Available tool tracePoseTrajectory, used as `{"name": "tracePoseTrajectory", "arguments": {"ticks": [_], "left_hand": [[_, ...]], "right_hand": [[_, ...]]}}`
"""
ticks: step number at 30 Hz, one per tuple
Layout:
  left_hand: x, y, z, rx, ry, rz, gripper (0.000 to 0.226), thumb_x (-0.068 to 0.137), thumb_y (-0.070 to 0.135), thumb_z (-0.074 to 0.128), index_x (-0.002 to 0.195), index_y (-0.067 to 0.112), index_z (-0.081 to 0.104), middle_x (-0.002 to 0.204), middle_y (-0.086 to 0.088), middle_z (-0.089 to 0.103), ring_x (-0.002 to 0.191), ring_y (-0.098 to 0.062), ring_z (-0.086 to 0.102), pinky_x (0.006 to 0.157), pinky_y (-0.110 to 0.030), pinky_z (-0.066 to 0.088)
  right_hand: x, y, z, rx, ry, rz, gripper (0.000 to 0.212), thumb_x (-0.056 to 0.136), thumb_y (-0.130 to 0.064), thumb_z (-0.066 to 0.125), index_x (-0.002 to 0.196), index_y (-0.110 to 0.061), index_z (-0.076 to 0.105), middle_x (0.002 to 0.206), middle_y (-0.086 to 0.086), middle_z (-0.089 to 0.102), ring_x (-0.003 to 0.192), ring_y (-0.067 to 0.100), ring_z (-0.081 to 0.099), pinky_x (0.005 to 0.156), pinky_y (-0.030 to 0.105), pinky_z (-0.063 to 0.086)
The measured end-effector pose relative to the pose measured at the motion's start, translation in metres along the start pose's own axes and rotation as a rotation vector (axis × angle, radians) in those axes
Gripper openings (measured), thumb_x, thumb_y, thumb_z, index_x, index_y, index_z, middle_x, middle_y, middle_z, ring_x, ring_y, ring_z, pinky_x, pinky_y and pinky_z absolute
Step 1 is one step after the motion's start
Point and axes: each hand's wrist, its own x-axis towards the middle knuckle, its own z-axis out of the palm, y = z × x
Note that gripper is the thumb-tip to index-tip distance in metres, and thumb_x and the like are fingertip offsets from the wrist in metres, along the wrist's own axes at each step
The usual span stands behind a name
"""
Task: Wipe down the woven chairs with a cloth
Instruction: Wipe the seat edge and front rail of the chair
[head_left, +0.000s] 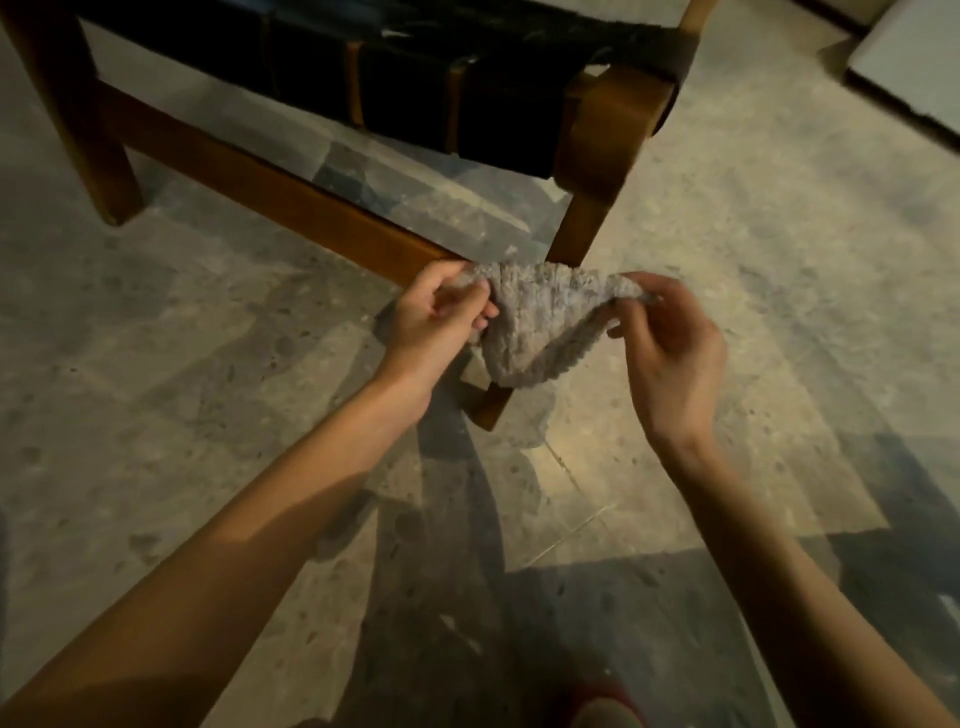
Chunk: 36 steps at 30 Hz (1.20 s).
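Note:
A small grey fluffy cloth (535, 327) hangs stretched between both hands in mid-air, low in front of the chair. My left hand (434, 317) pinches its left corner and my right hand (670, 353) pinches its right corner. The cloth sags in a fold between them. Behind it stands a wooden chair (306, 208) with dark woven straps (410, 88) across its seat; its front right leg (587, 208) and low crossbar are just beyond the cloth. Only the chair's lower part shows.
The floor (182, 364) is speckled grey stone with long shadows. A white block with a dark edge (914, 67) sits at the top right. A reddish shape (602, 701) shows at the bottom edge, below my arms.

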Motion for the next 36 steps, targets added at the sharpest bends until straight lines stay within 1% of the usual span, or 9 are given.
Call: {"name": "tracePoseTrajectory", "arguments": {"ticks": [4, 6, 11, 16, 20, 23, 26, 33, 36], "left_hand": [[0.009, 0.009, 0.023, -0.104, 0.111, 0.190, 0.018, 0.092, 0.011, 0.060, 0.102, 0.025, 0.054, 0.092, 0.000, 0.064, 0.081, -0.003, 0.063, 0.077, -0.017, 0.052], [0.016, 0.012, 0.034, -0.121, 0.163, 0.255, 0.017, 0.090, 0.012, 0.063, 0.105, 0.017, 0.056, 0.100, -0.006, 0.065, 0.090, -0.010, 0.064, 0.082, -0.019, 0.052], [0.032, 0.021, 0.061, -0.229, 0.131, 0.279, 0.050, 0.081, 0.011, 0.073, 0.124, 0.001, 0.050, 0.117, -0.009, 0.065, 0.108, -0.010, 0.063, 0.093, -0.025, 0.052], [0.034, 0.016, 0.073, -0.172, 0.145, 0.427, 0.039, 0.083, 0.004, 0.068, 0.120, 0.000, 0.056, 0.122, -0.011, 0.063, 0.117, -0.014, 0.059, 0.102, -0.034, 0.047], [0.034, 0.014, 0.073, -0.156, 0.155, 0.462, 0.036, 0.085, 0.003, 0.067, 0.119, -0.001, 0.059, 0.117, -0.010, 0.066, 0.109, -0.011, 0.063, 0.093, -0.024, 0.050], [0.033, 0.009, 0.071, -0.151, 0.194, 0.473, 0.035, 0.082, 0.001, 0.068, 0.116, 0.009, 0.062, 0.113, -0.007, 0.067, 0.105, -0.011, 0.065, 0.088, -0.022, 0.052], [0.028, -0.011, 0.068, -0.102, 0.202, 0.485, 0.037, 0.082, 0.001, 0.069, 0.114, 0.018, 0.062, 0.114, -0.004, 0.067, 0.109, -0.014, 0.064, 0.092, -0.031, 0.053], [0.008, -0.053, 0.059, 0.051, 0.259, 0.440, 0.044, 0.081, 0.001, 0.070, 0.120, 0.016, 0.059, 0.114, -0.005, 0.061, 0.107, -0.013, 0.062, 0.087, -0.017, 0.051], [0.010, -0.044, 0.060, 0.051, 0.256, 0.447, 0.042, 0.081, 0.001, 0.070, 0.121, 0.012, 0.062, 0.117, -0.002, 0.062, 0.108, -0.008, 0.062, 0.087, -0.015, 0.050]], "right_hand": [[0.022, -0.011, 0.002, 0.155, 0.161, 0.009, 0.016, 0.093, -0.011, 0.058, 0.098, -0.026, 0.063, 0.099, 0.006, 0.069, 0.089, 0.021, 0.068, 0.079, 0.043, 0.058], [0.031, -0.015, 0.005, 0.231, 0.191, 0.022, 0.013, 0.091, -0.011, 0.060, 0.100, -0.019, 0.064, 0.099, 0.009, 0.069, 0.089, 0.022, 0.068, 0.080, 0.045, 0.057], [0.042, -0.019, 0.016, 0.327, 0.198, -0.032, 0.030, 0.088, -0.011, 0.066, 0.116, -0.008, 0.054, 0.097, 0.006, 0.067, 0.089, 0.015, 0.066, 0.081, 0.031, 0.056], [0.041, -0.014, 0.030, 0.340, 0.207, -0.095, 0.037, 0.090, -0.011, 0.063, 0.121, 0.001, 0.048, 0.107, 0.009, 0.062, 0.098, 0.012, 0.063, 0.086, 0.030, 0.053], [0.040, -0.008, 0.035, 0.229, 0.212, -0.162, 0.032, 0.093, -0.017, 0.062, 0.119, 0.001, 0.059, 0.113, 0.011, 0.063, 0.105, 0.019, 0.062, 0.091, 0.040, 0.052], [0.035, 0.000, 0.040, 0.218, 0.200, -0.157, 0.026, 0.093, -0.016, 0.060, 0.114, 0.000, 0.059, 0.109, 0.011, 0.062, 0.101, 0.020, 0.061, 0.088, 0.035, 0.052], [0.020, 0.011, 0.047, 0.254, 0.134, -0.136, 0.016, 0.095, -0.011, 0.057, 0.108, -0.004, 0.056, 0.106, 0.014, 0.058, 0.097, 0.025, 0.059, 0.081, 0.022, 0.051], [-0.020, 0.041, 0.061, 0.273, 0.035, 0.015, 0.013, 0.094, -0.009, 0.058, 0.106, -0.012, 0.054, 0.102, 0.012, 0.056, 0.091, 0.027, 0.059, 0.071, 0.017, 0.048], [-0.012, 0.034, 0.059, 0.274, 0.059, -0.013, 0.015, 0.093, -0.011, 0.060, 0.108, -0.011, 0.056, 0.103, 0.011, 0.058, 0.091, 0.026, 0.061, 0.072, 0.030, 0.054]]}}
